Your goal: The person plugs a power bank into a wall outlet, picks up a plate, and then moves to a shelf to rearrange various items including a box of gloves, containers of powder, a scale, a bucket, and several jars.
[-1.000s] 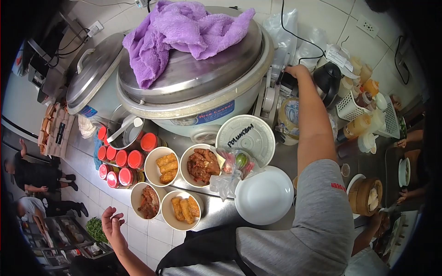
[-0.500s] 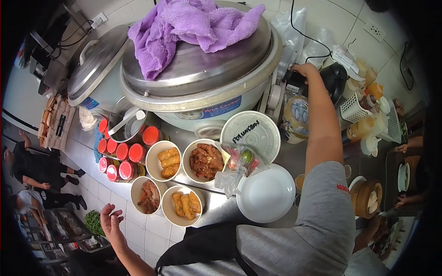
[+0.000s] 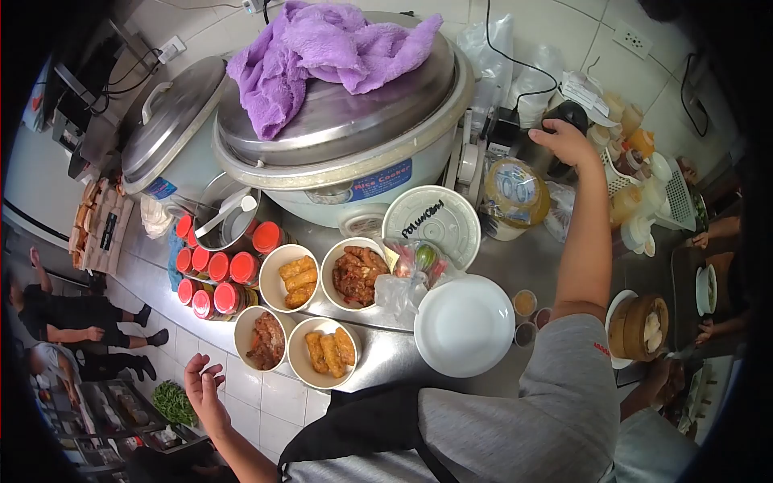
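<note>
My right hand [image 3: 566,145] reaches over the back right of the steel counter. Its thumb and fingers are apart, right at a rounded black object [image 3: 573,115]. Beside it are a black box [image 3: 504,127] and a wrapped jar-like container [image 3: 515,191]. My left hand [image 3: 204,390] hovers off the counter's front edge, fingers loosely curled and apart, holding nothing. Nearest to it stands a paper bowl of saucy meat [image 3: 264,340]. Close by are two bowls of fried rolls [image 3: 330,354] [image 3: 296,280] and a bowl of braised chicken feet [image 3: 354,275].
Big rice cookers [image 3: 338,173] fill the back, a purple towel [image 3: 330,52] on one lid. Red-lidded jars [image 3: 244,268] stand left. A white plate [image 3: 465,326], a marked round lid [image 3: 435,221], small sauce cups [image 3: 525,303] and a bamboo steamer [image 3: 636,326] lie rightward. Other people stand left and right.
My right hand has moved right, from the black box to the rounded black object. My left hand stays about where it was, and the view has shifted slightly.
</note>
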The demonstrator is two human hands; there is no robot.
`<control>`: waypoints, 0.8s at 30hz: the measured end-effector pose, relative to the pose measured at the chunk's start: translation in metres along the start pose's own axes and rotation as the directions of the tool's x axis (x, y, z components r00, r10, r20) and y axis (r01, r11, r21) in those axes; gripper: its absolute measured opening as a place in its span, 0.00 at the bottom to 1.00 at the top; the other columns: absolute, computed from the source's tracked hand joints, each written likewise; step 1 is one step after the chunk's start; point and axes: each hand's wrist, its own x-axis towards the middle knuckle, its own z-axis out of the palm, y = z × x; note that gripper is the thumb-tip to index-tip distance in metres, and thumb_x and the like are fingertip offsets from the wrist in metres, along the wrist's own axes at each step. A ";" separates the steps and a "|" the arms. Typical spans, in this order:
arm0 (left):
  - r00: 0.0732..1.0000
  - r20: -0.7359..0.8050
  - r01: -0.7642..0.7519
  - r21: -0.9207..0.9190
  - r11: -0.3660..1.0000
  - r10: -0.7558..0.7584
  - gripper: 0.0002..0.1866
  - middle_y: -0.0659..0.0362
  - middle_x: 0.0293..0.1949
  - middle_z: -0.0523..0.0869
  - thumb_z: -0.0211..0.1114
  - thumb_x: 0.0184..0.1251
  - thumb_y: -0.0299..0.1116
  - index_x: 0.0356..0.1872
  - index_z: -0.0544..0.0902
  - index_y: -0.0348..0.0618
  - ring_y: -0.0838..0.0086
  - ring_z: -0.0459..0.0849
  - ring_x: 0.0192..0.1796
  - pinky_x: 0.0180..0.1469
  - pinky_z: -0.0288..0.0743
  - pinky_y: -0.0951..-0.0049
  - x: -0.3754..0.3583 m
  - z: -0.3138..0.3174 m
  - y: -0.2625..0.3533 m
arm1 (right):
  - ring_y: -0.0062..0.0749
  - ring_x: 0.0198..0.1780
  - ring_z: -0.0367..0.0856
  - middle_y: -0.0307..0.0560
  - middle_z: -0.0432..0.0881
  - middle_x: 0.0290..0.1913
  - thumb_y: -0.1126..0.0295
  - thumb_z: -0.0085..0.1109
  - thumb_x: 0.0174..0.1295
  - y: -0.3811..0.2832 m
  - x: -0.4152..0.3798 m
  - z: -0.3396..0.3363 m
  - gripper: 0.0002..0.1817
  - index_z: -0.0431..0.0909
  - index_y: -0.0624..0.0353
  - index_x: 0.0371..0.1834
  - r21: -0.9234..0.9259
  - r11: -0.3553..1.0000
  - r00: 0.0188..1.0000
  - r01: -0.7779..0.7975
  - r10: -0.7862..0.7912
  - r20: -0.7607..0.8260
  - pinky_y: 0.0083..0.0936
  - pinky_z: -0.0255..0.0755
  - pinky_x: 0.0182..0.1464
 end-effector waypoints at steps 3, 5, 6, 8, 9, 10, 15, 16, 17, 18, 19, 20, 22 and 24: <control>1.000 0.013 -0.016 0.000 1.000 0.016 0.19 0.58 0.46 0.72 0.55 0.60 0.36 0.50 0.68 0.38 0.78 0.75 0.39 0.38 0.68 0.79 0.000 -0.002 0.002 | 0.34 0.43 0.72 0.53 0.72 0.44 0.46 0.59 0.45 0.009 0.010 0.011 0.39 0.65 0.68 0.53 0.234 0.964 0.992 -0.128 0.130 0.007 0.25 0.66 0.43; 1.000 0.012 -0.023 0.002 1.000 0.022 0.19 0.58 0.46 0.72 0.55 0.60 0.36 0.50 0.68 0.38 0.78 0.75 0.39 0.38 0.68 0.80 -0.001 -0.003 0.004 | 0.23 0.35 0.70 0.43 0.72 0.36 0.44 0.58 0.47 0.007 0.021 0.021 0.36 0.66 0.61 0.52 0.404 0.886 0.972 -0.228 0.233 0.038 0.21 0.66 0.35; 1.000 0.010 -0.025 0.003 1.000 0.025 0.19 0.58 0.46 0.72 0.55 0.60 0.36 0.50 0.68 0.38 0.78 0.75 0.39 0.38 0.68 0.80 -0.002 -0.003 0.005 | 0.27 0.36 0.70 0.44 0.71 0.39 0.43 0.56 0.47 0.010 0.034 0.029 0.33 0.68 0.58 0.48 0.456 0.854 0.964 -0.250 0.264 0.033 0.25 0.68 0.36; 1.000 -0.001 -0.025 0.012 1.000 0.025 0.19 0.58 0.46 0.72 0.55 0.60 0.36 0.50 0.68 0.38 0.78 0.75 0.39 0.38 0.68 0.80 -0.004 -0.004 0.006 | 0.29 0.37 0.70 0.45 0.71 0.39 0.44 0.56 0.47 0.014 0.062 0.045 0.32 0.68 0.58 0.47 0.472 0.821 0.941 -0.321 0.333 0.061 0.27 0.68 0.37; 1.000 -0.007 -0.024 0.016 1.000 0.024 0.19 0.58 0.46 0.72 0.55 0.60 0.36 0.50 0.68 0.39 0.78 0.75 0.39 0.38 0.68 0.80 -0.006 -0.004 0.006 | 0.30 0.38 0.70 0.46 0.71 0.39 0.44 0.56 0.47 0.014 0.072 0.052 0.32 0.69 0.59 0.47 0.478 0.803 0.927 -0.356 0.366 0.077 0.28 0.68 0.37; 1.000 -0.015 -0.019 0.021 1.000 0.020 0.19 0.58 0.45 0.72 0.55 0.60 0.36 0.50 0.68 0.39 0.78 0.75 0.39 0.37 0.68 0.80 -0.007 -0.004 0.005 | 0.36 0.38 0.71 0.51 0.72 0.43 0.44 0.55 0.48 0.010 0.079 0.058 0.35 0.68 0.63 0.49 0.413 0.838 0.928 -0.356 0.370 0.048 0.32 0.68 0.38; 0.998 -0.064 0.015 0.049 0.999 -0.012 0.19 0.58 0.45 0.72 0.55 0.60 0.37 0.50 0.68 0.39 0.79 0.75 0.38 0.37 0.68 0.80 -0.012 -0.011 0.002 | 0.49 0.40 0.73 0.60 0.71 0.48 0.41 0.54 0.45 0.019 0.122 0.070 0.42 0.64 0.68 0.54 0.185 0.914 0.930 -0.362 0.367 0.005 0.43 0.68 0.41; 0.997 -0.069 0.020 0.049 0.999 -0.016 0.19 0.58 0.45 0.72 0.55 0.60 0.37 0.50 0.68 0.39 0.79 0.75 0.38 0.37 0.68 0.80 -0.013 -0.011 0.002 | 0.50 0.41 0.73 0.61 0.72 0.47 0.41 0.54 0.45 0.018 0.126 0.072 0.42 0.65 0.68 0.54 0.124 0.927 0.935 -0.354 0.356 0.006 0.43 0.67 0.42; 0.997 -0.073 0.025 0.050 0.998 -0.021 0.19 0.58 0.45 0.72 0.55 0.60 0.37 0.50 0.68 0.39 0.79 0.75 0.38 0.37 0.68 0.80 -0.013 -0.011 0.002 | 0.52 0.41 0.74 0.62 0.72 0.47 0.40 0.54 0.44 0.018 0.131 0.073 0.43 0.66 0.68 0.53 0.061 0.937 0.939 -0.344 0.344 0.008 0.44 0.67 0.43; 0.997 -0.076 0.030 0.051 0.998 -0.026 0.19 0.58 0.45 0.72 0.55 0.60 0.37 0.50 0.68 0.39 0.79 0.75 0.38 0.37 0.68 0.80 -0.013 -0.010 0.002 | 0.52 0.42 0.74 0.62 0.73 0.46 0.40 0.54 0.43 0.022 0.139 0.076 0.42 0.68 0.68 0.52 -0.003 0.953 0.953 -0.304 0.304 0.003 0.44 0.67 0.44; 0.997 -0.074 0.031 0.053 0.998 -0.027 0.19 0.58 0.45 0.73 0.55 0.60 0.37 0.50 0.68 0.39 0.79 0.75 0.38 0.37 0.68 0.80 -0.012 -0.008 0.001 | 0.52 0.42 0.74 0.62 0.74 0.45 0.40 0.55 0.43 0.029 0.150 0.079 0.41 0.70 0.68 0.50 -0.068 0.963 0.965 -0.262 0.262 0.000 0.43 0.67 0.45; 0.997 -0.072 0.031 0.054 0.998 -0.028 0.19 0.58 0.45 0.73 0.55 0.59 0.37 0.50 0.68 0.39 0.79 0.75 0.38 0.37 0.68 0.80 -0.011 -0.007 0.001 | 0.48 0.42 0.76 0.61 0.76 0.43 0.41 0.56 0.41 0.036 0.164 0.082 0.38 0.74 0.68 0.44 -0.216 0.958 0.982 -0.187 0.185 -0.030 0.37 0.68 0.45; 0.998 -0.062 0.029 0.058 0.998 -0.026 0.19 0.58 0.45 0.73 0.55 0.59 0.36 0.50 0.68 0.38 0.79 0.75 0.38 0.38 0.68 0.80 -0.008 -0.002 0.001 | 0.45 0.48 0.73 0.58 0.75 0.46 0.44 0.56 0.44 0.027 0.165 0.082 0.32 0.76 0.62 0.43 -0.352 0.893 0.949 -0.282 0.314 0.036 0.32 0.65 0.50; 0.998 -0.052 0.024 0.063 0.998 -0.021 0.19 0.58 0.45 0.73 0.55 0.59 0.36 0.50 0.68 0.38 0.79 0.75 0.38 0.38 0.68 0.80 -0.006 0.003 0.002 | 0.44 0.50 0.72 0.56 0.75 0.47 0.47 0.56 0.45 0.022 0.165 0.080 0.29 0.77 0.59 0.43 -0.402 0.857 0.919 -0.322 0.385 0.085 0.30 0.64 0.52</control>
